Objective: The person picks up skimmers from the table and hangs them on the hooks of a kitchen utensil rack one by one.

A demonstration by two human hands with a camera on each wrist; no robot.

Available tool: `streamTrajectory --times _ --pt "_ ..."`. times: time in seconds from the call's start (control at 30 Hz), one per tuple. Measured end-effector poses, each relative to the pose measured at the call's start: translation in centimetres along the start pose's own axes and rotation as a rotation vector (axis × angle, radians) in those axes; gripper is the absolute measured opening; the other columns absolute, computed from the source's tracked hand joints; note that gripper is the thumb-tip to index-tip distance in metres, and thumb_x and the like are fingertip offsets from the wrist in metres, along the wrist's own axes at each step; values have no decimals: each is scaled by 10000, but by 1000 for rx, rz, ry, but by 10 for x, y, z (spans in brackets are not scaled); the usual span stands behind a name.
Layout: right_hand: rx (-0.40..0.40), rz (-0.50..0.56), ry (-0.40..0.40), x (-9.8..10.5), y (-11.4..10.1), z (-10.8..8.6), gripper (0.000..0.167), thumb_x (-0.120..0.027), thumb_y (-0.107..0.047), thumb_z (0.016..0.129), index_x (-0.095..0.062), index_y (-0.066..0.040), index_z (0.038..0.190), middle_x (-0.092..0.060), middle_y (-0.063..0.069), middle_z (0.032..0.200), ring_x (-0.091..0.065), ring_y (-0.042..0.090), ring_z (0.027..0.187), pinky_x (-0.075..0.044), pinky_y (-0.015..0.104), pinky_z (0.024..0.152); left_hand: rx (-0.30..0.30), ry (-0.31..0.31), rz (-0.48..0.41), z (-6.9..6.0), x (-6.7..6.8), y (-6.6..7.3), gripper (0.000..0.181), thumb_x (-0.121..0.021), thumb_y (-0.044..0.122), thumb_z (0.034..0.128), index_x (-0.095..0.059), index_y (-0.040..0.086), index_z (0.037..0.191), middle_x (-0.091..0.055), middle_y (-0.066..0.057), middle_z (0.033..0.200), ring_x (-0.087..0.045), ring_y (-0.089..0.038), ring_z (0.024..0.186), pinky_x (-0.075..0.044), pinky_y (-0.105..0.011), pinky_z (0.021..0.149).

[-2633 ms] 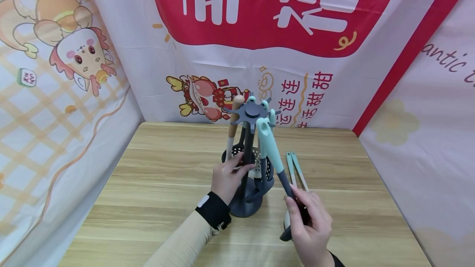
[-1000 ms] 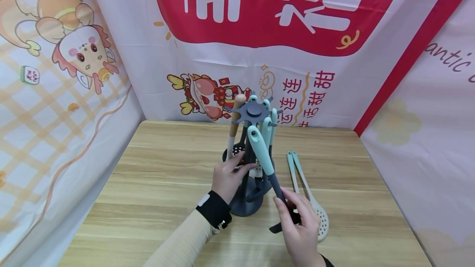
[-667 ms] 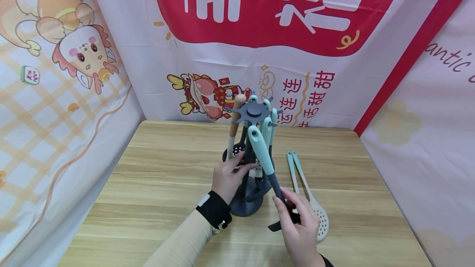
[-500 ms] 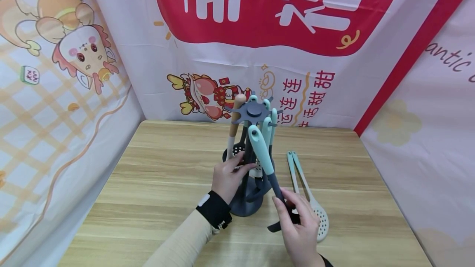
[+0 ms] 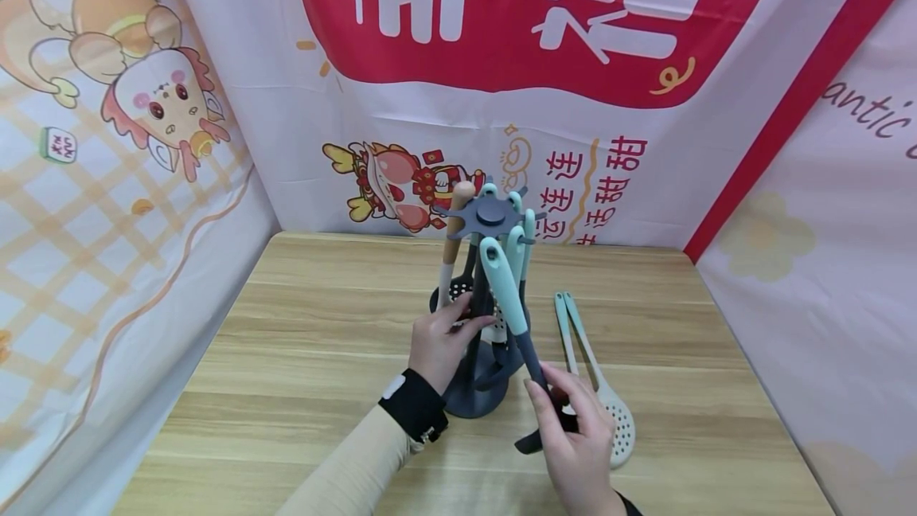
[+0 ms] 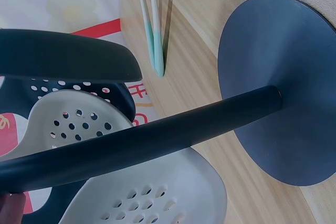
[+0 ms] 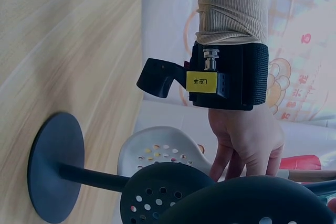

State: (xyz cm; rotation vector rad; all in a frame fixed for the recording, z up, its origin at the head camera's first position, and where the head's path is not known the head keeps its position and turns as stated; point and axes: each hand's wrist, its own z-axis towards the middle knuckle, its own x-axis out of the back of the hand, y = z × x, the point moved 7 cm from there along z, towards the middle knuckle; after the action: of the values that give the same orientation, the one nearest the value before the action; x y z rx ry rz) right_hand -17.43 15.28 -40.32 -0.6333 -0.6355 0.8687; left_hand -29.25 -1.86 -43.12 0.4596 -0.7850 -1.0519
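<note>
A dark utensil stand (image 5: 490,217) with a hooked top and round base (image 6: 278,87) stands upright on the table. My left hand (image 5: 439,341) grips its pole between thumb and fingers. Several utensils hang from it, among them one with a wooden handle (image 5: 453,241) and mint-handled ones. My right hand (image 5: 579,440) pinches the dark shaft of a mint-handled utensil (image 5: 504,281), whose handle end is tilted up just in front of the hooks. Whether its hole touches a hook cannot be told. Its dark head is partly hidden by the fingers.
Two pale utensils with mint handle ends lie on the wooden table (image 5: 286,325), right of the stand; the slotted one (image 5: 619,424) is partly behind my right hand. Printed cloth walls (image 5: 286,126) stand at the back and on both sides.
Since the earliest frame, my right hand has moved left with the mint-handled utensil, uncovering the pale slotted head. Lately its handle end has risen slightly. My left hand keeps its grip on the pole.
</note>
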Motion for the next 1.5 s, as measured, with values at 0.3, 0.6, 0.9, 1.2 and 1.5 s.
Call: streamTrajectory --times 0.3,0.6,0.9,1.2,1.5 --pt "-3 9 -5 -2 1 0 310 -743 108 787 -723 -47 1056 -738 54 894 -586 58 722 -513 124 666 -19 7 4 0 1 1 307 -768 214 845 -743 65 1111 -775 -68 971 -751 -158 887 -597 -217 760" --pt "-5 36 -13 -6 4 -2 323 -748 113 785 -726 -58 1057 -730 61 881 -563 66 665 -505 135 589 -38 18 -1 -1 2 0 323 -780 213 832 -741 73 1121 -775 -62 974 -751 -156 885 -601 -233 760" --pt "-34 108 -27 -15 3 -6 309 -729 127 797 -713 -31 1063 -727 104 876 -556 76 623 -499 163 537 -40 24 26 -2 3 0 324 -787 215 825 -743 75 1113 -774 -71 968 -751 -165 873 -605 -245 757" --pt "-179 152 -63 -24 4 -8 244 -717 79 833 -696 -31 1050 -732 78 912 -601 76 663 -540 203 588 3 10 -7 -2 2 -1 325 -784 173 828 -733 43 1121 -766 -109 1005 -749 -213 897 -607 -253 737" --pt "-463 220 -150 -38 17 -14 188 -713 -50 888 -690 -62 1074 -680 14 927 -577 107 731 -528 212 657 29 -15 1 -1 0 -2 323 -775 119 838 -726 39 1147 -759 -125 1042 -750 -233 896 -608 -248 720"
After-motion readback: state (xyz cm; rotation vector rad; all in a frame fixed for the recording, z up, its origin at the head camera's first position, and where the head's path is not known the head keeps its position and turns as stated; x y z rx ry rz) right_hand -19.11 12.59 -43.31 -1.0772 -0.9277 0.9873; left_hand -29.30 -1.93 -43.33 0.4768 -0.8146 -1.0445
